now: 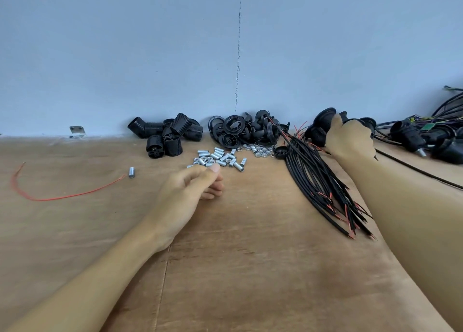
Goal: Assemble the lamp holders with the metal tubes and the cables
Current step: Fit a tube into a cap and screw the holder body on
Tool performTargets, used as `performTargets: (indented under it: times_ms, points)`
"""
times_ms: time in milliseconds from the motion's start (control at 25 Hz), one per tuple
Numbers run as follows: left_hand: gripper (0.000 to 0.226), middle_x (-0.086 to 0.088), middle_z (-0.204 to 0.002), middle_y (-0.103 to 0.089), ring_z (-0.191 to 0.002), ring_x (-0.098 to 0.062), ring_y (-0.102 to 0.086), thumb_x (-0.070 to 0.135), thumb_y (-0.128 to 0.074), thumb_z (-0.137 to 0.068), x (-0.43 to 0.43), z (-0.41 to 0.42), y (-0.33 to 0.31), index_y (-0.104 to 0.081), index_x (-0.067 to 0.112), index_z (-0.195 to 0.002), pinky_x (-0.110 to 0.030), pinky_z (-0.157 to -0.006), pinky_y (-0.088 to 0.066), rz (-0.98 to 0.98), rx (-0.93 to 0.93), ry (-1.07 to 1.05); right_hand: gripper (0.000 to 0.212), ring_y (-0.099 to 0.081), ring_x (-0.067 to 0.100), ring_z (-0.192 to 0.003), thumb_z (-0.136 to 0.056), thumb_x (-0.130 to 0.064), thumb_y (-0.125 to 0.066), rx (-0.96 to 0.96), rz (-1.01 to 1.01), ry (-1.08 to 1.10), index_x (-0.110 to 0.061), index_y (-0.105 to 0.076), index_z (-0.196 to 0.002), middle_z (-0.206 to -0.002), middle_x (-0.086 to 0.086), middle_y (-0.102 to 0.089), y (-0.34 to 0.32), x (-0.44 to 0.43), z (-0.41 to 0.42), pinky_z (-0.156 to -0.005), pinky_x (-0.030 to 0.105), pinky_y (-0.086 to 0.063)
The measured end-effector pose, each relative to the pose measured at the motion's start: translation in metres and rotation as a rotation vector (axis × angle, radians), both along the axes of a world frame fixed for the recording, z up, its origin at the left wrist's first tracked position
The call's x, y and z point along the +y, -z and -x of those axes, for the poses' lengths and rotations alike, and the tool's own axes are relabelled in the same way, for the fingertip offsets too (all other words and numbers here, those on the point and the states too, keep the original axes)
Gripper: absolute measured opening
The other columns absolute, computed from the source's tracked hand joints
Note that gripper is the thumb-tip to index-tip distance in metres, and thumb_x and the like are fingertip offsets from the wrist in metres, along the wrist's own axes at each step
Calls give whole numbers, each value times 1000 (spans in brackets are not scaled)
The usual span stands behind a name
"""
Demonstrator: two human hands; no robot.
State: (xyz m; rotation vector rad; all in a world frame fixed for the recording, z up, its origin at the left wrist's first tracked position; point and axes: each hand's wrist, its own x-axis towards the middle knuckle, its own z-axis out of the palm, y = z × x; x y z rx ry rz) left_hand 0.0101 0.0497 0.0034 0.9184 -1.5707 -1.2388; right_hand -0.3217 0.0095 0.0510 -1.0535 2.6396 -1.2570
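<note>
A: Gripping what, the right hand [348,138]?

B: A black holder [324,121] at the back right of the table [225,269], close to the wall [150,56]. The thumb lies against it and the fingers curl over it.

A: And the left hand [198,183]?

B: It rests on the table just before the tubes [220,156], fingers curled in, thumb pressed on the forefinger. Whether anything sits in that pinch I cannot tell.

A: Where are the cables [320,181]?

B: One black bundle, lying slantwise between the two hands. Its far end is among the rings [235,131]. Its near ends fan out with red tips, just beside the right forearm.

A: The other parts?

B: Threaded bodies [167,133] are heaped at the back, left of the rings, and nuts [261,152] lie right of the tubes. A lone tube [131,172] lies well to the left, at the end of a red wire [50,195]. Wired holders [426,138] lie at the far right.
</note>
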Motion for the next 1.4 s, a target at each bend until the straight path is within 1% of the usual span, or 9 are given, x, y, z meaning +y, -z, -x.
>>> performTargets:
  times_ms: [240,520,720,800,960,1120,1200,1280,1400]
  points:
    - [46,-7,-91,-78,-92,-21,-75,67,-63,-74,0,1,1,-79,26,-87,-38,-89,-56,24,-30,0,44,-40,46,-127,-107,-28,-38,235,3,-141,6,-44,-133,-138,32,-43,22,3,14,-102,49,-33]
    - [49,-3,-92,-77,-93,-18,-74,69,-62,-76,3,0,0,-78,25,-88,-39,-92,-56,69,-79,9,41,-43,46,-123,-103,-23,-49,206,164,-73,6,-41,-130,-137,28,-40,25,3,6,-98,48,-35]
    - [49,-3,-92,-77,-93,-18,-74,69,-62,-76,2,0,0,-78,25,-87,-39,-91,-55,74,-84,13,41,-42,42,-122,-93,-20,-64,358,68,-32,0,-46,-124,-133,23,-42,28,4,-2,-96,49,-38]
    - [49,-3,-92,-77,-93,-17,-74,69,-62,-76,2,0,1,-78,24,-87,-38,-91,-55,78,-89,15,33,-45,40,-117,-90,-20,-64,410,84,-38,-5,-51,-116,-128,20,-46,25,5,-1,-94,47,-38]
    - [51,-1,-93,-77,-93,-15,-74,71,-61,-77,1,0,2,-77,23,-86,-37,-90,-54,93,-115,16,14,-52,24,-88,-91,-27,-57,339,176,-218,-18,-56,-103,-110,5,-60,14,5,-12,-73,36,-39]
    - [44,3,-94,-77,-93,-13,-73,69,-62,-77,1,0,3,-77,28,-87,-39,-92,-55,98,-149,8,22,-61,19,-83,-91,-46,-59,287,115,-499,-27,-62,-101,-85,-9,-64,6,1,-41,-68,33,-46]
    - [37,6,-94,-77,-94,-12,-73,65,-63,-75,1,0,3,-77,34,-89,-42,-95,-55,101,-191,-2,30,-60,19,-88,-89,-52,-61,328,-58,-594,-26,-64,-104,-94,-6,-64,7,-3,-55,-75,35,-50]
    - [28,9,-93,-76,-95,-12,-71,59,-65,-77,0,-1,4,-76,37,-91,-43,-97,-55,116,-229,-22,28,-59,24,-100,-90,-41,-64,410,-216,-639,-21,-65,-109,-108,3,-62,13,-7,-69,-85,36,-50]
    - [11,9,-94,-76,-97,-13,-70,41,-68,-82,0,-2,5,-75,39,-90,-40,-97,-55,129,-225,-40,29,-58,31,-109,-95,-29,-60,447,-163,-618,-15,-63,-120,-117,10,-63,23,-7,-89,-88,37,-49]
